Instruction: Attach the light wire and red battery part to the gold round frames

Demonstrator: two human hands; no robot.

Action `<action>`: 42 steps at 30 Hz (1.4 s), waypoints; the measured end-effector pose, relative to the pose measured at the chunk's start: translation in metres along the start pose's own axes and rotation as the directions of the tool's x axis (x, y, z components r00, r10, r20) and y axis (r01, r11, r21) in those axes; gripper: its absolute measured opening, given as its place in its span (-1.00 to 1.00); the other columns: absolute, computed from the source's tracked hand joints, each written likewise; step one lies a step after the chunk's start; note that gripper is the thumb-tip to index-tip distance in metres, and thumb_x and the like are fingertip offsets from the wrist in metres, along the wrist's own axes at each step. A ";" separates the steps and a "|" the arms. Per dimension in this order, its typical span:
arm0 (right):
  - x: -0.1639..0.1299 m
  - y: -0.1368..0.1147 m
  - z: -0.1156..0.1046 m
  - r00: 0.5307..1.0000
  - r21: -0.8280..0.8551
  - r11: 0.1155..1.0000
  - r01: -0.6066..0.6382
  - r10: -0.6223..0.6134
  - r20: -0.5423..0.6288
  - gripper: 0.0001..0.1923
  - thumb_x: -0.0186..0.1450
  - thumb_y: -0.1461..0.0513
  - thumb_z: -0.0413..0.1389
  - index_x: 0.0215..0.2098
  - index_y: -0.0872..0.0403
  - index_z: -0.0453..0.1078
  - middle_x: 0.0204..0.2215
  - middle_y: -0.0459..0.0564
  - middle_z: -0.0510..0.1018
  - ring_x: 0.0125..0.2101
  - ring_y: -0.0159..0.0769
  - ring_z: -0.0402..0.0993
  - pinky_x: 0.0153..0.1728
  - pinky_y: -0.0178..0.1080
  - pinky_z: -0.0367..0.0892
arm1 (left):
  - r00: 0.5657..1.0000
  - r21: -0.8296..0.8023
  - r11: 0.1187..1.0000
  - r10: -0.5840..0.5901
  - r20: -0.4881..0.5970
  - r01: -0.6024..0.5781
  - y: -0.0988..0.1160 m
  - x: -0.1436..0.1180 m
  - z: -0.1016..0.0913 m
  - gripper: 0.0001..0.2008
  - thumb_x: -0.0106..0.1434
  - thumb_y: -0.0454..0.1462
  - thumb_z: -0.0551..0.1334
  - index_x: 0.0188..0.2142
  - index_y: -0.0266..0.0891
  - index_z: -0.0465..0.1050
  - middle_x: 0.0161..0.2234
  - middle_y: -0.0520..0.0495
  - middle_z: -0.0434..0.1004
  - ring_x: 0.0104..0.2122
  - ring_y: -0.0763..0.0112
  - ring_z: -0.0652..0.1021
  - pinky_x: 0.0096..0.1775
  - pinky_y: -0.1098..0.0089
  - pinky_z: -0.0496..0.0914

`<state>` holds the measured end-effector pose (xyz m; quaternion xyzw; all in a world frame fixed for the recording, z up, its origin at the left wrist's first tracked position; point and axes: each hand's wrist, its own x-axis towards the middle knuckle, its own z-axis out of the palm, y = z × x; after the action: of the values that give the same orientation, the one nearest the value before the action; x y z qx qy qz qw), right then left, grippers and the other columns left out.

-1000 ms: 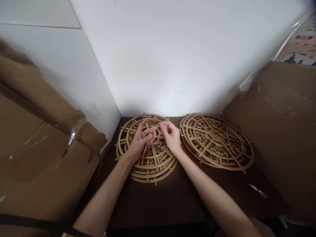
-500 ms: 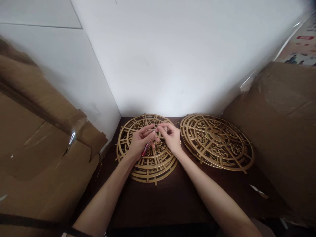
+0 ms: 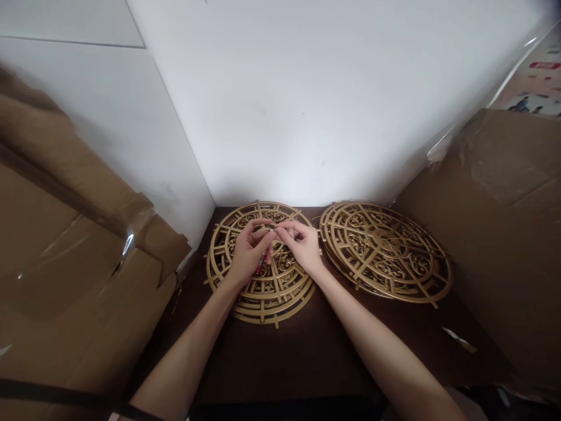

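My left hand (image 3: 250, 248) is closed, with a slim red, patterned item (image 3: 262, 264) showing below its fingers; most of that item is hidden by the hand, and I cannot make out its kind. Fingertip to fingertip with it, my right hand (image 3: 303, 242) is in a pinch. Something tiny and shiny lies between the two sets of fingertips, too small to name. Both hands are over the left stack of round, gold openwork panels (image 3: 263, 319), which have spokes and scrollwork.
To the right lies a second stack of gold round panels (image 3: 385, 245) on the dark brown tabletop (image 3: 280, 362). A small pale, pointed scrap (image 3: 459, 339) is near the right edge. Cardboard (image 3: 65, 280) stands at left, a cardboard box (image 3: 504, 234) at right, and a white wall (image 3: 307, 105) behind.
My fingertips have drawn closer together, and my left fingers have curled in more. Less of the red item shows now. Both stacks have stayed in place.
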<state>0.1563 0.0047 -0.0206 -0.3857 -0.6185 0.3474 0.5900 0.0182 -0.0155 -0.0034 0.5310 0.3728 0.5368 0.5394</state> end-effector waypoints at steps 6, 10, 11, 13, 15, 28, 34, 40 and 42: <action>-0.001 -0.001 0.000 1.000 -0.006 1.000 0.006 -0.006 0.017 -0.83 0.19 0.15 0.15 -0.38 0.10 0.49 -0.73 -0.26 0.10 -0.66 -0.50 0.00 -0.60 -0.35 0.01 | 1.000 0.007 1.000 0.027 -0.009 -0.027 0.001 -0.001 0.002 -0.75 0.17 -0.20 0.27 -0.21 -0.25 0.28 -0.64 0.13 0.38 -0.72 0.60 0.36 -0.64 0.57 0.27; -0.001 -0.002 0.000 1.000 0.020 1.000 0.007 -0.007 0.004 -0.84 0.19 0.16 0.15 -0.40 0.11 0.46 -0.73 -0.26 0.10 -0.67 -0.50 0.00 -0.60 -0.36 0.00 | 1.000 0.009 1.000 0.028 -0.006 -0.028 0.000 0.000 0.002 -0.76 0.17 -0.20 0.27 -0.24 -0.25 0.29 -0.64 0.14 0.38 -0.72 0.61 0.36 -0.64 0.57 0.28; -0.001 -0.002 0.000 1.000 0.023 1.000 0.004 -0.005 0.003 -0.84 0.19 0.16 0.15 -0.41 0.11 0.45 -0.73 -0.26 0.10 -0.67 -0.51 0.00 -0.60 -0.36 0.00 | 1.000 0.010 1.000 0.029 -0.004 -0.029 0.000 0.000 0.002 -0.76 0.17 -0.20 0.27 -0.24 -0.26 0.29 -0.63 0.14 0.38 -0.72 0.61 0.36 -0.64 0.58 0.27; -0.001 -0.002 0.000 1.000 0.021 1.000 -0.005 0.004 0.009 -0.83 0.19 0.15 0.15 -0.40 0.11 0.45 -0.72 -0.26 0.10 -0.66 -0.50 0.01 -0.61 -0.36 0.01 | 0.999 0.009 0.999 0.033 0.002 -0.033 -0.001 0.000 0.001 -0.77 0.17 -0.20 0.27 -0.24 -0.26 0.29 -0.63 0.14 0.38 -0.72 0.61 0.37 -0.64 0.58 0.28; -0.001 -0.001 0.000 1.000 0.021 1.000 -0.008 0.007 0.021 -0.81 0.19 0.14 0.15 -0.37 0.12 0.47 -0.72 -0.25 0.11 -0.66 -0.51 0.01 -0.61 -0.37 0.01 | 0.999 0.003 0.999 0.040 0.009 -0.040 -0.002 0.000 0.000 -0.77 0.17 -0.21 0.26 -0.24 -0.26 0.30 -0.63 0.14 0.38 -0.72 0.61 0.37 -0.65 0.58 0.28; -0.003 -0.003 0.000 1.000 0.071 0.997 -0.015 0.014 0.016 -0.82 0.19 0.15 0.16 -0.40 0.12 0.45 -0.66 -0.16 0.36 -0.63 -0.48 0.21 -0.57 -0.36 0.15 | 0.999 -0.012 0.999 0.045 0.017 -0.044 -0.002 0.000 0.001 -0.80 0.19 -0.24 0.25 -0.23 -0.24 0.27 -0.63 0.15 0.37 -0.72 0.61 0.36 -0.65 0.58 0.28; -0.003 -0.002 0.000 1.000 0.084 0.996 -0.011 0.009 0.026 -0.84 0.20 0.17 0.15 -0.41 0.12 0.44 -0.66 -0.16 0.37 -0.64 -0.49 0.20 -0.58 -0.36 0.14 | 0.998 -0.007 0.998 0.062 0.028 -0.062 -0.004 0.000 0.001 -0.81 0.20 -0.25 0.23 -0.23 -0.23 0.27 -0.61 0.15 0.38 -0.72 0.61 0.37 -0.64 0.57 0.28; -0.002 -0.002 0.000 0.999 0.083 0.996 -0.017 0.014 0.034 -0.85 0.20 0.17 0.15 -0.42 0.12 0.43 -0.67 -0.16 0.37 -0.65 -0.48 0.20 -0.58 -0.36 0.12 | 0.996 -0.002 0.997 0.076 0.042 -0.076 -0.004 0.000 0.000 -0.81 0.22 -0.25 0.22 -0.21 -0.22 0.26 -0.59 0.15 0.39 -0.72 0.62 0.37 -0.64 0.57 0.29; -0.002 -0.003 -0.001 0.999 0.089 0.996 -0.012 0.009 0.035 -0.86 0.20 0.19 0.15 -0.43 0.12 0.43 -0.67 -0.16 0.37 -0.65 -0.49 0.19 -0.59 -0.36 0.11 | 0.996 0.000 0.997 0.079 0.046 -0.079 -0.004 0.001 0.000 -0.81 0.22 -0.25 0.22 -0.20 -0.22 0.26 -0.60 0.16 0.38 -0.72 0.62 0.36 -0.64 0.58 0.28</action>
<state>0.1566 0.0015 -0.0193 -0.3560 -0.6103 0.3846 0.5940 0.0192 -0.0143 -0.0075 0.5580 0.3395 0.5449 0.5258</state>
